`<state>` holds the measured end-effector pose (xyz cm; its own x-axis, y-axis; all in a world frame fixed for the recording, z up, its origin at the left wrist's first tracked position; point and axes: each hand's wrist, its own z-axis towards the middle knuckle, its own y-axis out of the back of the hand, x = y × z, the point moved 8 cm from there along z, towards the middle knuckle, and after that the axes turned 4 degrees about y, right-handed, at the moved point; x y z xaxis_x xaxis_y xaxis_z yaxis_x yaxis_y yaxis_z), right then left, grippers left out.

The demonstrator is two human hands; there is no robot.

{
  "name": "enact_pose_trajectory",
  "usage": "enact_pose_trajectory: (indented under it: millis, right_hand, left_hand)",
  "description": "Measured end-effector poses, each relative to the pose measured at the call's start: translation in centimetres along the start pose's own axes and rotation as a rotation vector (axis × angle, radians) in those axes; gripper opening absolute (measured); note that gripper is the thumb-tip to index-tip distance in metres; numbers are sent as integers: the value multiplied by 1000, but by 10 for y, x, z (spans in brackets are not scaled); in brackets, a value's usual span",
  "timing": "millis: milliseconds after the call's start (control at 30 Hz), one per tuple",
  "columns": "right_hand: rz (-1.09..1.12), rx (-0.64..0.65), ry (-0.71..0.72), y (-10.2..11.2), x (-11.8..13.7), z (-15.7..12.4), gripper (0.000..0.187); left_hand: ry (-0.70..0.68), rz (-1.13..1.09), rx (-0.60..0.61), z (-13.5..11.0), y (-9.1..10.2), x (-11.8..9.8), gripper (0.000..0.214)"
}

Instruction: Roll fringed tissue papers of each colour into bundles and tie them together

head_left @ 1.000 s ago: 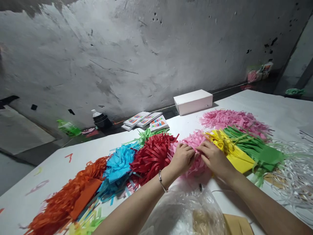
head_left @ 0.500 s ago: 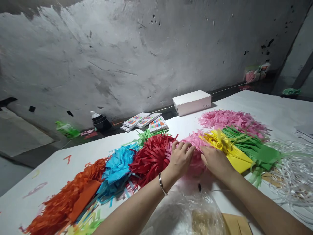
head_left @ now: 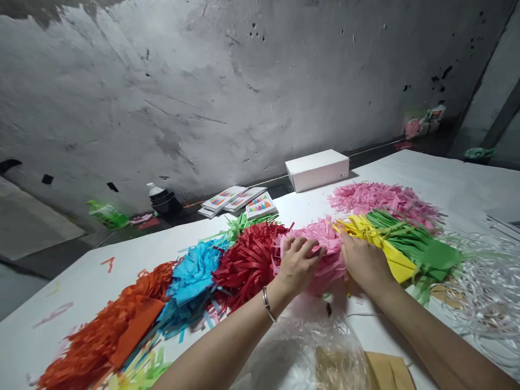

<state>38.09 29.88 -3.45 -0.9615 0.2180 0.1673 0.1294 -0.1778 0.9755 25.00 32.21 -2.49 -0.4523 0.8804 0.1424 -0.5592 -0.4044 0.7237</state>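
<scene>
Fringed tissue-paper tassels lie in a curved row on the white table. My left hand (head_left: 298,264) rests on the pink tassel (head_left: 325,254) in the middle, its fingers bent and apart. At that tassel's right edge, my right hand (head_left: 365,265) has its fingers drawn together beside the yellow tassel (head_left: 392,249); what lies between them is hidden. Left of the pink one sit a dark red tassel (head_left: 247,265), a blue one (head_left: 195,271) and an orange one (head_left: 117,319). A green tassel (head_left: 426,246) lies to the right of the yellow.
Behind are a pink tassel pile (head_left: 385,200), a white box (head_left: 319,170) and printed cards (head_left: 231,199). White cord (head_left: 487,298) lies tangled at right. A clear plastic bag (head_left: 292,346) and brown paper (head_left: 388,371) are in front. A grey wall (head_left: 203,97) stands behind.
My right hand has shifted slightly right and up, toward the yellow tassel. More of the pink tassel shows between my hands. My left hand stays on it, fingers a little more raised.
</scene>
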Motion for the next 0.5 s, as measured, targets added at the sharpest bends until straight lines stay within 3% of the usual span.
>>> enact_pose_trajectory:
  millis: [100, 233, 333, 500]
  right_hand:
    - [-25, 25, 14, -5, 5, -1, 36]
    - [-58, 74, -54, -15, -12, 5, 30]
    - [-72, 21, -146, -9, -46, 14, 33]
    - [-20, -174, -286, 22, -106, 19, 38]
  left_hand:
    - [-23, -91, 60, -2, -5, -5, 17]
    - [179, -415, 137, -4, -16, 11, 15]
    - [370, -495, 64, -7, -16, 43, 16]
    - [766, -613, -118, -17, -15, 123, 13]
